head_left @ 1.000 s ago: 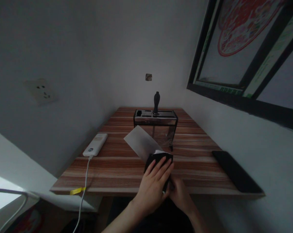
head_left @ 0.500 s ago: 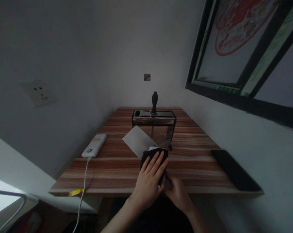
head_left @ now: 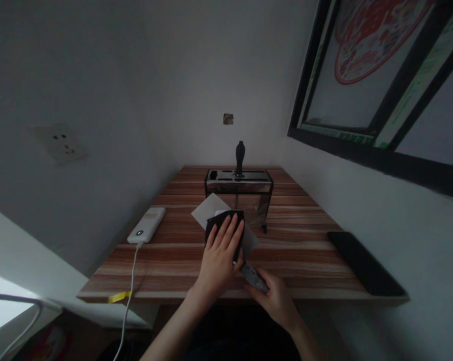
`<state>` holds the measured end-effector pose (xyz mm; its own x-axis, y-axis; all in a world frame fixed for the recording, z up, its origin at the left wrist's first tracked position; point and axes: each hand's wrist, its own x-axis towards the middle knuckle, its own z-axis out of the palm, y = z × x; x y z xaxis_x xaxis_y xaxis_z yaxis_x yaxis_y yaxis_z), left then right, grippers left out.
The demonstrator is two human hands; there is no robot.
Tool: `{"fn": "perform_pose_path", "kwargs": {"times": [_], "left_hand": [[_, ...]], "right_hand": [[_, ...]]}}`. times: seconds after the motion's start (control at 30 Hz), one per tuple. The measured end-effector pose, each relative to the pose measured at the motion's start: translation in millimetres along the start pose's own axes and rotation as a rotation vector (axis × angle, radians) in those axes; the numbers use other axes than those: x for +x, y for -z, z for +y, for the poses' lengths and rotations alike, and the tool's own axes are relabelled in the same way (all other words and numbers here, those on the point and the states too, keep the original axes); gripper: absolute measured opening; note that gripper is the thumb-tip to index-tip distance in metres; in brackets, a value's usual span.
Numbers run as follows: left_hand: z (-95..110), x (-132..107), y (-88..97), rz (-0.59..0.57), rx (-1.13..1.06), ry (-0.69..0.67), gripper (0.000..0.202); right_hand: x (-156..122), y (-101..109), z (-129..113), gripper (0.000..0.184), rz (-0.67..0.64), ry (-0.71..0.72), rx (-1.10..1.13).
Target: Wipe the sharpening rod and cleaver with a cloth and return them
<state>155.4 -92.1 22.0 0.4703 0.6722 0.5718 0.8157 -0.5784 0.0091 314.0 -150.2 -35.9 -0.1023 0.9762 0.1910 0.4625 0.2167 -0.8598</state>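
In my right hand [head_left: 275, 296] is the mottled grey handle of a cleaver [head_left: 207, 208], its fingers wrapped round it near the table's front edge. The broad pale blade points away and to the left over the table. My left hand [head_left: 221, 253] presses a folded black cloth [head_left: 216, 220] onto the middle of the blade, fingers long and close together. A bit of white shows at the cloth's far edge. Blade corners stick out past the cloth at the far left and on the right. My left thumb is mostly hidden.
Behind the blade stands a knife block [head_left: 238, 188] with clear sides and one black-handled tool [head_left: 240, 156] in it. A white power bank [head_left: 147, 225] with a cable [head_left: 131, 291] lies left, near a yellow strip [head_left: 119, 297]. A black phone [head_left: 365, 263] lies right.
My left hand and the black cloth have slid up and left along the blade. More of the handle and the blade's near right part now show. My right hand stays nearly in place.
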Motion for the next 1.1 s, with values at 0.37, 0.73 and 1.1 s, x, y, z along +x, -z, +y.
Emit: {"fn": "perform_pose_path", "kwargs": {"times": [0.37,0.73,1.1], "left_hand": [[-28,25,9.9,0.071,0.065,0.124,0.057],[-58,38,13.1,0.106,0.083,0.214,0.058],[-44,26,14.5,0.109,0.097,0.16,0.061]], "right_hand": [[-1,-1,7,0.023,0.013,0.008,-0.088],[-2,-2,8,0.024,0.033,0.037,-0.115],[-3,-2,9,0.024,0.014,0.031,-0.071]]}}
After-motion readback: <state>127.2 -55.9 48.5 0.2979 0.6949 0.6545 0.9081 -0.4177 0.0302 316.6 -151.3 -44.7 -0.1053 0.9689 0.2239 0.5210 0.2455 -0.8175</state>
